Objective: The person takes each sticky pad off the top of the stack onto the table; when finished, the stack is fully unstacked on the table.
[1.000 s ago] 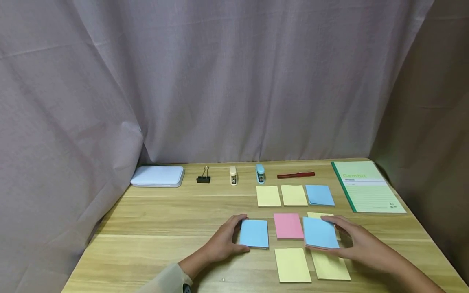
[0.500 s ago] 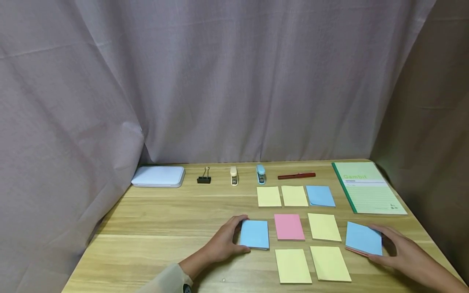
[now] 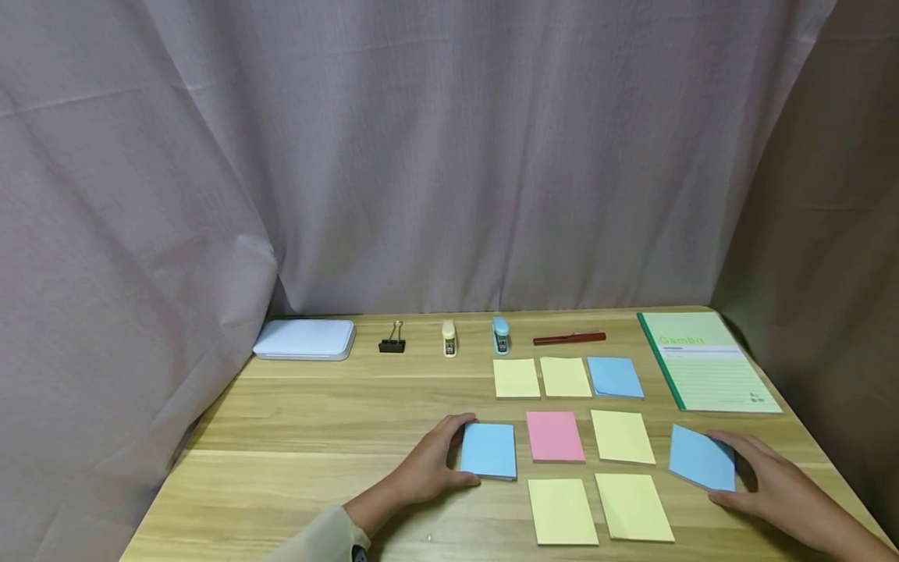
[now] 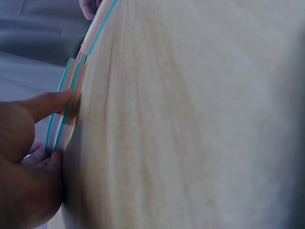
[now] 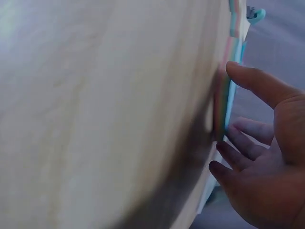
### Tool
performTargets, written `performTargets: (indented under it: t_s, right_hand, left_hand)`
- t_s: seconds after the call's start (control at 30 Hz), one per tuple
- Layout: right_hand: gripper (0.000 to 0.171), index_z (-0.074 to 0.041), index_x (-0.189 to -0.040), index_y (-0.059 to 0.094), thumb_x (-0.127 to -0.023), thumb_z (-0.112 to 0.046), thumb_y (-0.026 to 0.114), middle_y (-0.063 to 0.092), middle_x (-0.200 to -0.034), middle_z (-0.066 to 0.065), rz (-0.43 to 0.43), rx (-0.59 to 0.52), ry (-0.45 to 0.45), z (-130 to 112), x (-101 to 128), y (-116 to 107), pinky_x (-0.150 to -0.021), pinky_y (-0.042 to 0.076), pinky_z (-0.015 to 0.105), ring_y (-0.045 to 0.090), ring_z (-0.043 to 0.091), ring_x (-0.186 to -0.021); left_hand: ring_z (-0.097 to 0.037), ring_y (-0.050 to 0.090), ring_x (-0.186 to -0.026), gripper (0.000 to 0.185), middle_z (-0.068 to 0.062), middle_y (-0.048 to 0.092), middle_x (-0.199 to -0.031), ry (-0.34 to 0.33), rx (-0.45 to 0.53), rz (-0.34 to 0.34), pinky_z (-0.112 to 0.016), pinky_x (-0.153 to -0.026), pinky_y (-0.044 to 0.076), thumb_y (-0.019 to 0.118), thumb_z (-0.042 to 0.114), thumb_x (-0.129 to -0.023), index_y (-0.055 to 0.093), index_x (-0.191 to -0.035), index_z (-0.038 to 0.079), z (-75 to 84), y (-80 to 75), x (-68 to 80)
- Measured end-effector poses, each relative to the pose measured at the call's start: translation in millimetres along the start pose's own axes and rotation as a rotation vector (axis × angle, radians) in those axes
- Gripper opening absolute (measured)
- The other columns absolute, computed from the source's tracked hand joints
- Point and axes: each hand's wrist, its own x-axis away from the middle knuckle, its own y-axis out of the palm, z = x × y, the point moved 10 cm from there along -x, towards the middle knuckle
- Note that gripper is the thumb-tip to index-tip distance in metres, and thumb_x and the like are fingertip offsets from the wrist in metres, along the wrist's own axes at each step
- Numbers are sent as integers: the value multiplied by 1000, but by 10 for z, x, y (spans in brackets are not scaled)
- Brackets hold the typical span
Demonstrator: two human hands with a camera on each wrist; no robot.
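Observation:
My left hand (image 3: 437, 460) grips a blue-topped sticky note pad (image 3: 489, 450) by its near and far edges. In the left wrist view, its side shows coloured layers (image 4: 71, 98), with the thumb against them. Over on the right, my right hand (image 3: 779, 484) holds another blue-topped sticky note pad (image 3: 702, 459), turned at an angle. Striped layers of that pad (image 5: 223, 100) show in the right wrist view, between thumb and fingers; whether it touches the table I cannot tell. Between the hands lie a pink pad (image 3: 555, 436) and a yellow pad (image 3: 622, 436).
Two yellow pads (image 3: 563, 511) lie nearest me, and a row of yellow and blue pads (image 3: 615, 377) lies farther back. Along the back stand a white case (image 3: 304, 339), binder clip (image 3: 392, 345), two small staplers (image 3: 500, 336), a red pen (image 3: 569, 338) and a green notebook (image 3: 709, 361).
My right hand has carried its blue-topped pad rightward, off the yellow pads, and the pad has since tilted slightly. The left hand and its pad have stayed in place.

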Motion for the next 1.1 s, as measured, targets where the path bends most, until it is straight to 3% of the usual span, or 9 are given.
performTargets:
  t_s: [0.07, 0.13, 0.3, 0.37, 0.4, 0.53, 0.83, 1.1]
  right_hand:
    - [98, 6, -144, 46, -75, -46, 90, 51, -135, 36, 14, 2, -7, -74, 1, -36, -82, 50, 57, 52, 54, -118]
    - [96, 2, -144, 49, -73, -46, 91, 53, -136, 32, 58, -2, -46, -195, 7, -84, -80, 50, 45, 54, 50, -117]
    - [88, -4, -143, 54, -72, -41, 93, 57, -139, 23, 138, -38, -205, -686, -30, -146, -84, 47, 28, 54, 45, -122]
    - [86, -4, -144, 53, -76, -42, 90, 56, -141, 22, 118, -70, -260, -922, -76, -128, -90, 51, 37, 54, 45, -124]
    - [85, -6, -145, 53, -78, -44, 89, 56, -142, 19, 108, -80, -278, -1031, -103, -112, -90, 52, 36, 55, 43, -125]
    - [83, -9, -149, 50, -84, -50, 83, 53, -148, 15, 36, -140, -326, -1456, -222, 21, -93, 53, 57, 52, 41, -132]
    - [89, -6, -151, 48, -82, -49, 84, 50, -152, 17, -137, -227, -455, -2243, -516, 478, -103, 47, 62, 50, 43, -136]
    - [95, -3, -152, 46, -80, -51, 85, 50, -152, 14, -235, -259, -493, -2601, -684, 813, -109, 45, 58, 48, 36, -139]
  left_hand:
    - [-25, 45, -144, 92, -11, 47, -150, 2, -11, -3, -30, -118, 38, 90, 8, -79, 37, -154, 3, 1, 3, 4]
    - [-24, 45, -144, 92, -11, 47, -150, 2, -29, -4, -30, -118, 38, 90, 8, -79, 37, -154, 4, 1, 4, 5]
    - [-22, 44, -143, 92, -8, 47, -152, -1, -92, 3, -33, -119, 37, 90, 9, -79, 38, -155, 6, 5, -7, -1]
    - [-21, 45, -143, 91, -7, 48, -152, -4, -108, 6, -34, -119, 38, 90, 9, -80, 38, -155, 6, 7, -13, -2]
    - [-21, 45, -142, 91, -7, 48, -152, -5, -114, 7, -34, -119, 38, 90, 9, -80, 38, -155, 6, 8, -15, -2]
    - [-22, 46, -141, 90, -7, 48, -152, -8, -114, 5, -34, -118, 39, 89, 9, -80, 38, -155, 6, 13, -15, 5]
    - [-21, 47, -140, 90, -7, 48, -151, -3, -136, 10, -35, -118, 39, 90, 11, -81, 39, -155, 6, 8, -15, 14]
    - [-20, 48, -137, 88, -6, 48, -150, 15, -141, 3, -35, -117, 41, 89, 15, -82, 39, -154, 7, 15, -18, 15]
